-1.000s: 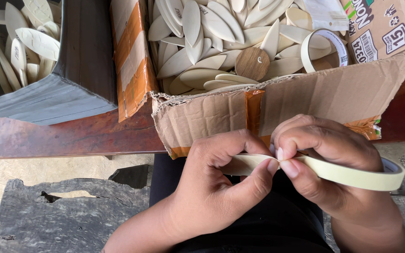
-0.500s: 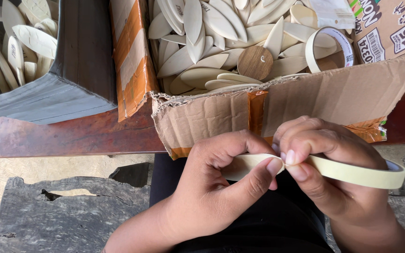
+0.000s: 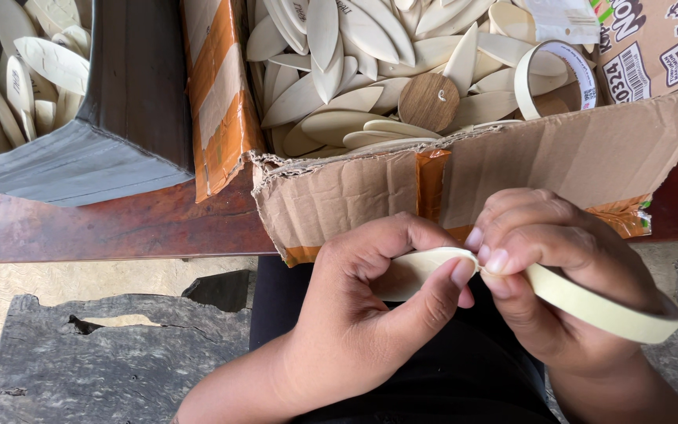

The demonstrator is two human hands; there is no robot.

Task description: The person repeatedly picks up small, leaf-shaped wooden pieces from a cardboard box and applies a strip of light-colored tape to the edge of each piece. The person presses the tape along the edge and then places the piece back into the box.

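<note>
A pale oval wooden piece (image 3: 402, 275) was pinched in the left hand (image 3: 370, 330), while a masking tape roll (image 3: 606, 310) was clenched by the right hand (image 3: 559, 275), both held just below the cardboard box (image 3: 339, 204) on the counter (image 3: 119, 228).

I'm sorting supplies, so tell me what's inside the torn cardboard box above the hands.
The cardboard box holds a heap of pale leaf-shaped wooden pieces, a round brown wooden disc and a tape ring. Anything beneath the heap is covered.
</note>
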